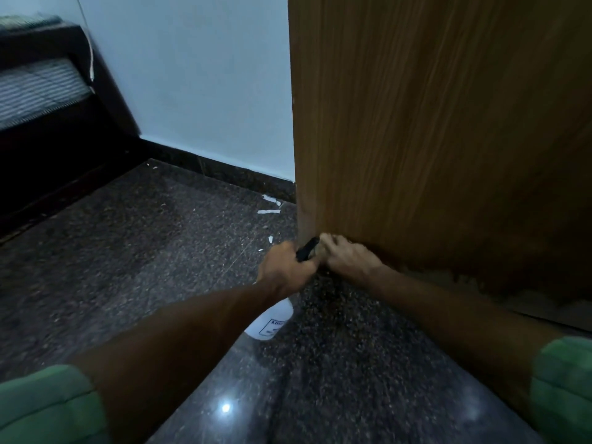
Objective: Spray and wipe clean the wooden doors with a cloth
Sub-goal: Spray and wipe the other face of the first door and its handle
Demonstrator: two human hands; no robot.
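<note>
A brown wooden door (pixel 432 123) fills the right half of the head view, its lower edge worn and flaking. My left hand (pixel 285 270) grips a white spray bottle (pixel 270 322) by its black trigger head (pixel 307 249), which points at the door's bottom left corner. My right hand (pixel 347 256) is pressed low against the door beside the nozzle, fingers curled over a small pale cloth (pixel 320 249) that is mostly hidden.
Dark speckled stone floor (pixel 144 251) spreads to the left and below. White paper scraps (pixel 269 206) lie near the door edge. A pale blue wall (pixel 198 91) with dark skirting stands behind. Dark furniture with a striped mattress (pixel 38 91) sits at the far left.
</note>
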